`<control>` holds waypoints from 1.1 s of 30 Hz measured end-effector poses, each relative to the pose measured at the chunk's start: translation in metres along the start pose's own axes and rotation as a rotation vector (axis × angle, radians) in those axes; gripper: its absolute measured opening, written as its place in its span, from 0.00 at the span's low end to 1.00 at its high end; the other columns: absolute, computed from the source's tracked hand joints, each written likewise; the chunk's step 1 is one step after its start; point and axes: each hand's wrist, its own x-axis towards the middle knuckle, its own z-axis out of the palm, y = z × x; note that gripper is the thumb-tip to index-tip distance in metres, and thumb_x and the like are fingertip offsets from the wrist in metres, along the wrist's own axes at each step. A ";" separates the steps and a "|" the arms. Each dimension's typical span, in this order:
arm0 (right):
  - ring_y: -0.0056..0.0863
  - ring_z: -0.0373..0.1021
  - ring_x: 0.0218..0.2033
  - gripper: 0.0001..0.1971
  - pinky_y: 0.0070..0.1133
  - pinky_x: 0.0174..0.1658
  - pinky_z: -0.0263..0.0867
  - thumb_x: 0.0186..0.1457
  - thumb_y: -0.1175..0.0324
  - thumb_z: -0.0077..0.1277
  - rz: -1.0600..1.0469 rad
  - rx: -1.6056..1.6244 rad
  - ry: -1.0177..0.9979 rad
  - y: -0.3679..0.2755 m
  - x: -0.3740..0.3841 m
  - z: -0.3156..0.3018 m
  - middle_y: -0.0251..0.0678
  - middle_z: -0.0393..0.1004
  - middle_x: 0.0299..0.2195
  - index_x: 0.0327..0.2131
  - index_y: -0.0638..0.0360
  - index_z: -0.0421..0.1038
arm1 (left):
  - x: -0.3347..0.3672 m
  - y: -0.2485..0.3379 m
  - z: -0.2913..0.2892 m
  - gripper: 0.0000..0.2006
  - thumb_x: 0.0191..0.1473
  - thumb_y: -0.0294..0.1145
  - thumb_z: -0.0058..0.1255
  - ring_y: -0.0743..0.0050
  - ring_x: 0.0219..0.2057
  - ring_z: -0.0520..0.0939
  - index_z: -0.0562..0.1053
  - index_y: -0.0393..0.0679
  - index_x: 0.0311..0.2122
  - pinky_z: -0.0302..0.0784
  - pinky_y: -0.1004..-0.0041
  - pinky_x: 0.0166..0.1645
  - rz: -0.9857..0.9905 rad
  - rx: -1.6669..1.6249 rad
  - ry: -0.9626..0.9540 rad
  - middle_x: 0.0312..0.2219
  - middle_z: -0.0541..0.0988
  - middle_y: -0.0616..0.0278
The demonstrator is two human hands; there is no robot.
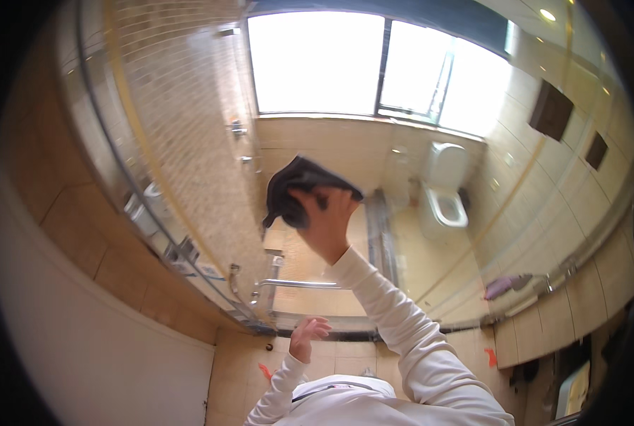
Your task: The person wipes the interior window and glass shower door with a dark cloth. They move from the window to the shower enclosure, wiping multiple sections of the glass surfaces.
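Note:
My right hand is stretched out ahead with its fingers spread over a dark grey cloth, which it holds bunched and partly folded. The cloth looks pressed flat toward a clear glass panel whose surface is hard to make out. A chrome bar runs level below that hand, to the left of my right sleeve. Low in the middle, my left hand is held near my body, empty, with its fingers loosely stretched out.
Beyond are a white toilet, a bright window and a tiled wall. A dark sill crosses the floor ahead. On the right, a purple cloth hangs by a metal fitting. A white surface fills the lower left.

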 end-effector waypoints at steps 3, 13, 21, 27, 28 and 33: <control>0.35 0.55 0.39 0.25 0.35 0.43 0.47 0.29 0.64 0.61 0.077 -0.101 0.225 0.062 0.024 -0.067 0.32 0.59 0.35 0.39 0.38 0.71 | 0.013 -0.003 0.043 0.17 0.59 0.40 0.34 0.77 0.30 0.77 0.70 0.39 0.40 0.70 0.78 0.36 -0.066 0.012 -0.146 0.31 0.78 0.59; 0.39 0.53 0.40 0.24 0.35 0.44 0.47 0.30 0.72 0.57 0.149 -0.119 0.338 0.220 -0.043 -0.189 0.40 0.56 0.37 0.39 0.47 0.69 | 0.043 -0.024 0.133 0.19 0.61 0.43 0.31 0.76 0.33 0.78 0.71 0.39 0.41 0.71 0.79 0.36 -0.157 0.109 -0.464 0.33 0.78 0.59; 0.42 0.52 0.42 0.21 0.35 0.47 0.45 0.35 0.71 0.48 0.161 -0.143 0.538 0.193 0.048 -0.185 0.45 0.55 0.38 0.40 0.56 0.66 | 0.036 -0.029 0.118 0.30 0.62 0.54 0.21 0.79 0.33 0.76 0.73 0.41 0.43 0.68 0.80 0.37 -0.103 0.005 -0.307 0.33 0.78 0.61; 0.38 0.54 0.41 0.21 0.32 0.42 0.44 0.37 0.66 0.55 0.038 -0.173 0.509 0.084 0.107 -0.102 0.39 0.59 0.36 0.41 0.50 0.68 | 0.018 0.007 0.049 0.33 0.61 0.57 0.20 0.78 0.32 0.76 0.73 0.42 0.45 0.68 0.79 0.37 0.040 0.068 -0.029 0.33 0.79 0.63; 0.37 0.54 0.40 0.22 0.32 0.41 0.44 0.37 0.61 0.58 -0.006 -0.194 0.517 0.063 0.115 -0.084 0.38 0.59 0.35 0.41 0.46 0.69 | 0.014 0.011 0.038 0.31 0.62 0.55 0.19 0.79 0.31 0.75 0.74 0.44 0.45 0.65 0.78 0.39 0.057 0.053 0.007 0.32 0.79 0.64; 0.38 0.56 0.41 0.24 0.35 0.41 0.48 0.33 0.65 0.61 -0.003 -0.027 0.241 -0.061 0.135 0.014 0.36 0.60 0.36 0.41 0.39 0.70 | -0.011 0.018 -0.022 0.31 0.62 0.55 0.18 0.77 0.31 0.75 0.75 0.46 0.44 0.64 0.77 0.41 0.148 0.094 0.176 0.32 0.80 0.63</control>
